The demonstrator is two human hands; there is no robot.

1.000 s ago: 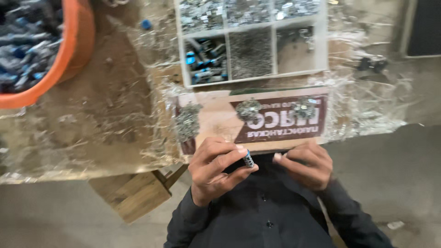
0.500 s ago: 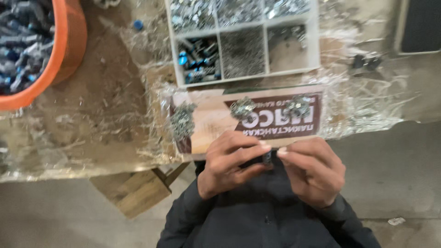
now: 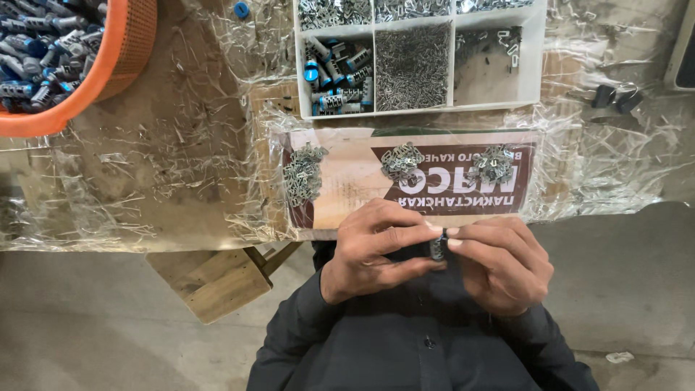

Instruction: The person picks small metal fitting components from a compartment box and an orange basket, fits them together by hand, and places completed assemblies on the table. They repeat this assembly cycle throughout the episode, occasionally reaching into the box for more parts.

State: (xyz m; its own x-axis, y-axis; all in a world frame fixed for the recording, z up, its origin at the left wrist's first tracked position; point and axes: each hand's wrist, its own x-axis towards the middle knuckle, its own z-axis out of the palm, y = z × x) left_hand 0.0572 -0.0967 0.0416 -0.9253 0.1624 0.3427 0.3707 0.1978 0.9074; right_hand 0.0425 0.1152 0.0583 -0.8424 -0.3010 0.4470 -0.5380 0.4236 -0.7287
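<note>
Down near the bench's front edge, both hands meet over the person's dark shirt, pinching one small dark cylindrical part (image 3: 438, 248) between them. The left hand (image 3: 373, 250) has its grip clenched on the part with thumb and forefinger, and the right hand (image 3: 499, 264) grasps the same part from the other side with its fingertips. Just beyond the hands lies a printed brown and cream card (image 3: 347, 181) under clear plastic sheeting, and three little heaps of metal clips (image 3: 302, 174) rest on it. Farther back stands a white compartment tray (image 3: 536, 72), with blue-capped cylinders in one cell and thin pins in the next. At the far left sits an orange basket (image 3: 108, 65) full of similar cylinders. The bench (image 3: 145, 181) is covered in wrinkled film.
</note>
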